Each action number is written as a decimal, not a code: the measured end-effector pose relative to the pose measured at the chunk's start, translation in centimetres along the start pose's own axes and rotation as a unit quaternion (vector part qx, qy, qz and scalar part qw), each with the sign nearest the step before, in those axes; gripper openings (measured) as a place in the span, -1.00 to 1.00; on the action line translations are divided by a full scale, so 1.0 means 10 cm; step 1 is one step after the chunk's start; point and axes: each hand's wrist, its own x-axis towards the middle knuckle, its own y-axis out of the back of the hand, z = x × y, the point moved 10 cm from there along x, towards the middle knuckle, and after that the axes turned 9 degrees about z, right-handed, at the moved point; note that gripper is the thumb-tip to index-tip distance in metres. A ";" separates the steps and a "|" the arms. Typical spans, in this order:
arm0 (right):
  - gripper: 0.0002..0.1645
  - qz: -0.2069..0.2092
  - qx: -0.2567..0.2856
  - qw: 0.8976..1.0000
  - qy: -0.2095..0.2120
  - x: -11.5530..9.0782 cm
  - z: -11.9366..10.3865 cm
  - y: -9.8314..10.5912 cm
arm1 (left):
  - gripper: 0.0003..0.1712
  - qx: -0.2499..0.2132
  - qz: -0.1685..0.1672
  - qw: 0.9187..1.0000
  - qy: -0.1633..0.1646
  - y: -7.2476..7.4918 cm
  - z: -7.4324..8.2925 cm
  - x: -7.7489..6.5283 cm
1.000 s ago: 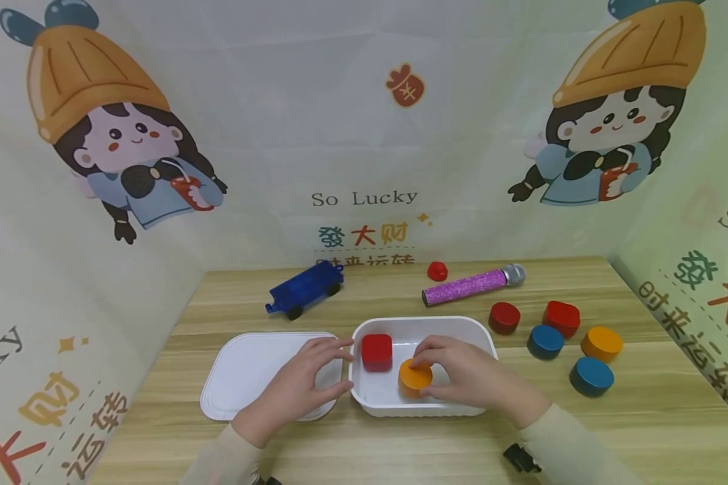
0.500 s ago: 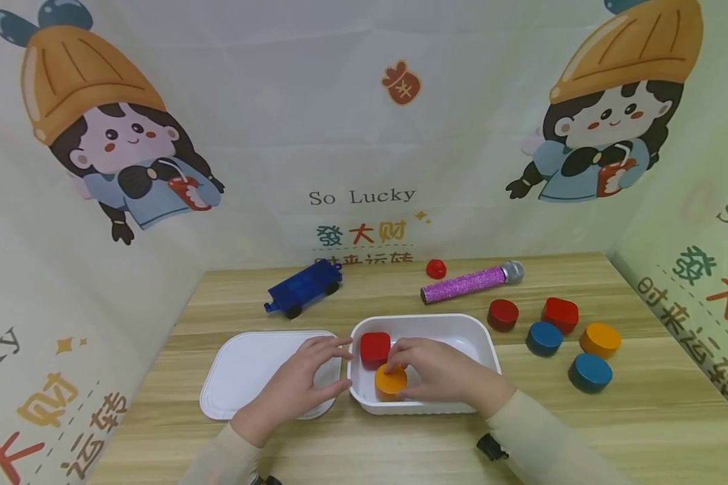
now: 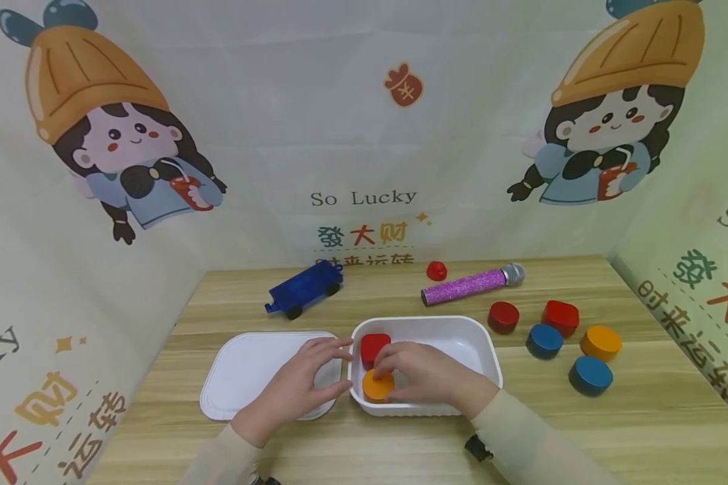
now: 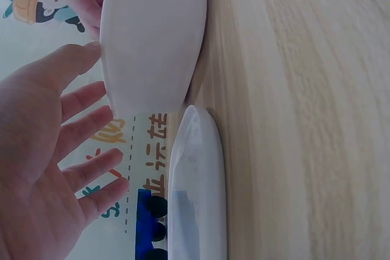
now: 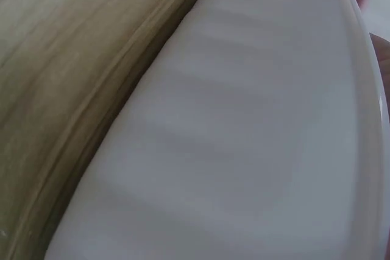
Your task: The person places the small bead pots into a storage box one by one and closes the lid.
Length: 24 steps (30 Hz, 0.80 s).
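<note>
In the head view a white plastic box holds a red rounded-square block at its left end. Just in front of that block is an orange round block, low in the box's front left corner. My right hand pinches the orange block between thumb and fingers. My left hand has its fingers extended, with the tips at the box's left rim. The left wrist view shows this left hand spread, its thumb at the rim. In the right wrist view the box wall hides most of the right hand.
Left of the box lies a white lid. Behind are a blue toy wagon, a small red piece and a purple glittery microphone. To the right stand several blocks, among them a blue round one and an orange one.
My right hand has carried the orange block leftward within the box, from near its middle to the front left corner. My left hand has stayed at the rim.
</note>
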 end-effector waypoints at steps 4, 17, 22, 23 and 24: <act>-0.60 0.001 -0.011 1.000 0.008 0.01 -0.03 -0.01 | -0.60 -0.001 -0.002 1.000 0.003 -0.01 0.00 0.01; -0.64 0.017 -0.001 1.000 0.006 -0.06 0.05 0.04 | -0.61 0.004 0.004 1.000 0.000 0.01 0.00 -0.02; -0.67 0.029 -0.012 0.999 -0.012 -0.23 0.17 0.16 | -0.62 0.004 0.007 1.000 -0.006 0.00 0.00 -0.02; -0.68 0.033 -0.016 0.999 -0.013 -0.27 0.19 0.20 | -0.62 0.005 0.009 1.000 -0.007 0.00 0.00 -0.02; -0.69 0.037 -0.018 0.999 -0.016 -0.32 0.21 0.24 | -0.62 0.004 0.009 1.000 -0.006 0.00 0.00 -0.02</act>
